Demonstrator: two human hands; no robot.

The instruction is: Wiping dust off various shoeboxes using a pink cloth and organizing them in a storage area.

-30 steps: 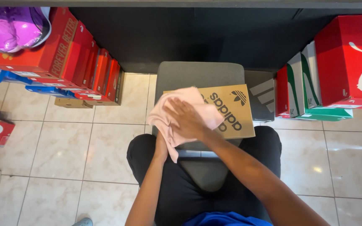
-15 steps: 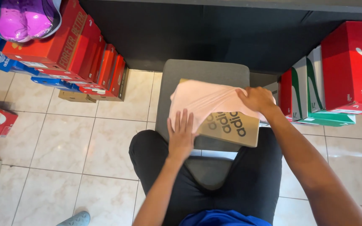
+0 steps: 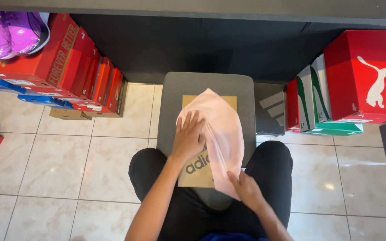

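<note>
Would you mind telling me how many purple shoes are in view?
2: both purple shoes sit side by side on the stack of red boxes at the top left. Their left parts are cut off by the frame edge; others may be hidden.

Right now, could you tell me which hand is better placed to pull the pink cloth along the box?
Probably the right hand: it grips the cloth's near corner, while the left hand lies flat.

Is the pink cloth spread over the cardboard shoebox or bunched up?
Spread: the pink cloth drapes lengthwise across the cardboard shoebox.
</note>
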